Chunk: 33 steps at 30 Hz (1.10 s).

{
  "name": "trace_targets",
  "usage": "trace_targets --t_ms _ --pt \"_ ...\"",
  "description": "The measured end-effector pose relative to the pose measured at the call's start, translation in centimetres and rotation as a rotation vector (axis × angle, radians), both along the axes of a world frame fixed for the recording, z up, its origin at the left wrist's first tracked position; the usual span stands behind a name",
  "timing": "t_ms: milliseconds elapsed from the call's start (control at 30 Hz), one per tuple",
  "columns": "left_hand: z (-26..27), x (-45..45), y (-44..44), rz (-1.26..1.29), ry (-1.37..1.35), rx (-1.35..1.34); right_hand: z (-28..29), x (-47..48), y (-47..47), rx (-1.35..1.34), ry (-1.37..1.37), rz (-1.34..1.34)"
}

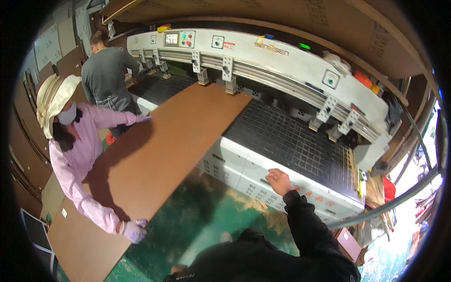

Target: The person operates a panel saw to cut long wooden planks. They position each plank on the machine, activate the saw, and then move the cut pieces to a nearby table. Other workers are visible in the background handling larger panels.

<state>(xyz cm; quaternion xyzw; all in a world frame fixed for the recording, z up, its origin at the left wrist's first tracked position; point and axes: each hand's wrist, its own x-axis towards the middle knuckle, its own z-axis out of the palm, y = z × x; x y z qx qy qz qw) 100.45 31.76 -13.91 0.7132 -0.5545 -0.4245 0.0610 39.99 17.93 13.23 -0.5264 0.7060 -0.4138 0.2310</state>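
My right hand (279,181) hovers in front of the white machine base (239,165), its fingers curled and no object visible in it. Only a small patch of my left hand (179,269) shows at the bottom edge, beside my dark jacket; its fingers are hidden. A long brown board (165,141) lies with its far end on the machine's black bed (282,127), under the clamp feet. Its near end sticks out past the base. A co-worker in a pink shirt (84,123) has one gloved hand (134,231) on the board's near edge and the other on its far side.
A second person in grey (109,67) stands at the machine's left end. Above the bed runs a white beam (271,46) with a control panel (178,38) and several clamps (229,77). More boards (24,141) lean at left. A grey bar (387,204) curves across the right.
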Motion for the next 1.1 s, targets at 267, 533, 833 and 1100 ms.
trace_targets --t_ms 267,533,833,1100 --pt "3.7 -1.5 -19.7 0.159 0.022 -0.221 16.8 1.7 -33.0 -0.474 0.561 0.231" --pt "5.2 -2.0 -31.8 0.351 -0.147 -0.210 27.9 1.6 -64.2 -0.366 1.131 0.003" --pt "4.4 -2.6 -35.2 0.501 -0.207 -0.100 28.9 1.3 -78.4 -0.185 1.404 -0.020" --pt "4.9 -3.2 -31.7 0.551 -0.196 -0.044 29.2 1.6 -79.7 -0.124 1.579 -0.040"
